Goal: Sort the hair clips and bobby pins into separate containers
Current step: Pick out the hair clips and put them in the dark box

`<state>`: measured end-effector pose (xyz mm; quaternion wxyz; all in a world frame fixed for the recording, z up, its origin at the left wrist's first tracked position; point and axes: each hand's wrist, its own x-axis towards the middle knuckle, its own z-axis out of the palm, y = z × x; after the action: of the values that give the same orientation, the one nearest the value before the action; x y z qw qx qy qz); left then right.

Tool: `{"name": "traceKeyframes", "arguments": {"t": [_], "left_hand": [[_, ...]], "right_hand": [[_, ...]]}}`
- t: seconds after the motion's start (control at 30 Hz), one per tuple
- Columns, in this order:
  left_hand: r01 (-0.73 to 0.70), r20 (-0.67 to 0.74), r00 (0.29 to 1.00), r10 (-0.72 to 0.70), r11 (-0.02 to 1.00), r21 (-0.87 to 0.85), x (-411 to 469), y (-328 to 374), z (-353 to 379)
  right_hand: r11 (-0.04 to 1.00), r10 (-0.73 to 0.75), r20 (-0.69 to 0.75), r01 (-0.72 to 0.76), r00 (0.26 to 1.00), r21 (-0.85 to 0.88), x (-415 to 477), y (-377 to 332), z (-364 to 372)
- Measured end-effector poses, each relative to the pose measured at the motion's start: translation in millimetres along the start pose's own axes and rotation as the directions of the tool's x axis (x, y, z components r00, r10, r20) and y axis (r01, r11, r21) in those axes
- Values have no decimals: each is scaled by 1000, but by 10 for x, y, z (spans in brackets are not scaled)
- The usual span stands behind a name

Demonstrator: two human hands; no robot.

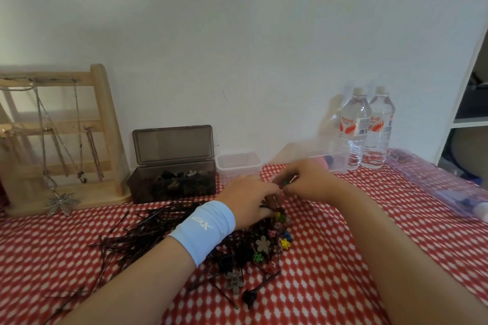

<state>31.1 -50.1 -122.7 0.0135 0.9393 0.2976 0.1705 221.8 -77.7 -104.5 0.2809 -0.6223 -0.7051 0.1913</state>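
Centrally, in the head view, a small green clip [285,182] is being pinched at the fingertips of the right hand [307,179], just above the red-and-white tablecloth [343,272]. The left hand [248,199], with a pale blue wristband [208,227] being worn at its wrist, is being held right beside it with fingers curled downward; whether anything is being gripped by it cannot be told. Below the hands, small flower-shaped hair clips [264,244] are lying heaped on the cloth, with dark bobby pins [142,235] being left spread beside them. At the back, dark clips are being held in a smoky box [171,185] with its lid standing open, just beside a clear container [237,166].
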Motion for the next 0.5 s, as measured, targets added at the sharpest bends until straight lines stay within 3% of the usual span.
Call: {"name": "traceKeyframes", "arguments": {"t": [0.17, 0.4, 0.5], "left_hand": [[-36, 40, 999, 33, 996, 77, -19, -42, 17], [-22, 10, 1000, 21, 998, 58, -33, -90, -5], [24, -85, 996, -28, 999, -40, -34, -111, -112]], "right_hand": [[987, 98, 233, -65, 968, -146, -54, -20, -116], [979, 97, 288, -40, 953, -200, -44, -55, -20], [977, 102, 257, -48, 961, -209, -33, -46, 10]]}}
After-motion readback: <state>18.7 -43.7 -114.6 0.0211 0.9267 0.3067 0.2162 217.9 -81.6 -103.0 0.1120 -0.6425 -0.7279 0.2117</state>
